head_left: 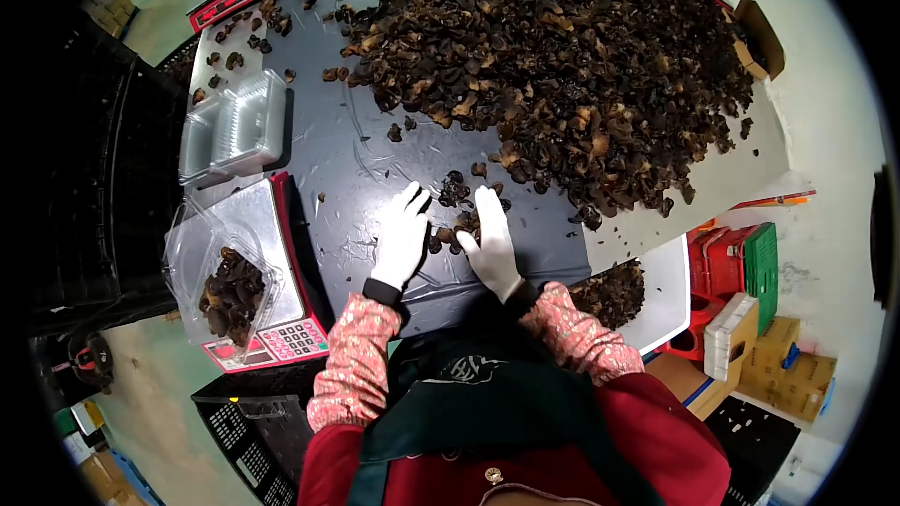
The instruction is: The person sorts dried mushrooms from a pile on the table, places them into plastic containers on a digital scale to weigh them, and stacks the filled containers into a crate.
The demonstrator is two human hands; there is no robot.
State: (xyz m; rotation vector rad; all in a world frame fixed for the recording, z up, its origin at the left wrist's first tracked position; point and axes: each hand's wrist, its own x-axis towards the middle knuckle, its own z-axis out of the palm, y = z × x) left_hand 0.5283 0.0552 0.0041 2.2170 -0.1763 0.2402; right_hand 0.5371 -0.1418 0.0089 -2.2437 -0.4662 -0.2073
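Note:
Both hands wear white gloves and rest at the near part of the grey table (pixel 328 169). My left hand (pixel 401 236) lies flat with its fingers extended, left of a few dark mushroom pieces (pixel 455 189). On the other side of these pieces is my right hand (pixel 491 245), fingers stretched out and thumb apart, touching or close beside them. Neither hand grips anything visible. A large heap of dark brown mushrooms (pixel 562 66) spreads over the table beyond. On a scale (pixel 290 225) at the left, a clear plastic container (pixel 192 253) holds more mushrooms (pixel 232 298).
Stacked clear trays (pixel 236 126) stand at the left edge, with a second scale (pixel 232 0) behind. A white bin (pixel 667 295) with mushrooms sits below the table's right side. Black crates (pixel 248 450), red and green crates (pixel 760 272) and cardboard boxes (pixel 783 370) flank the table.

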